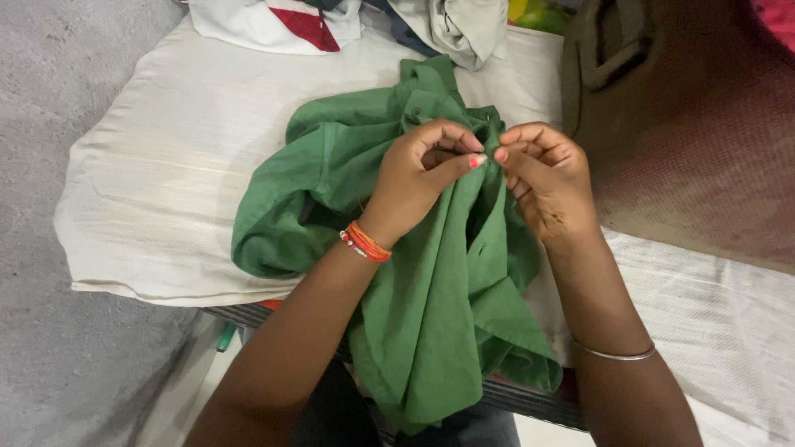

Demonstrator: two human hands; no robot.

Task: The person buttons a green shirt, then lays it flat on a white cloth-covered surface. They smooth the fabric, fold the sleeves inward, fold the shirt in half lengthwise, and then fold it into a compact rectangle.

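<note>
A crumpled green shirt [431, 273] lies on a cream cloth-covered table [166, 190] and hangs over its near edge. My left hand [418, 178] pinches a fold of the shirt between thumb and fingers; orange and beaded bands circle its wrist. My right hand [546, 178] pinches the same bunched fabric right beside it, fingertips nearly touching the left's. A thin metal bangle [617, 354] sits on my right forearm. What lies between the fingertips is hidden by the fabric.
Folded white, red and grey clothes [331, 21] are heaped at the table's far edge. A large brown bag [687, 124] stands at the right on the table. Grey floor [50, 348] lies to the left.
</note>
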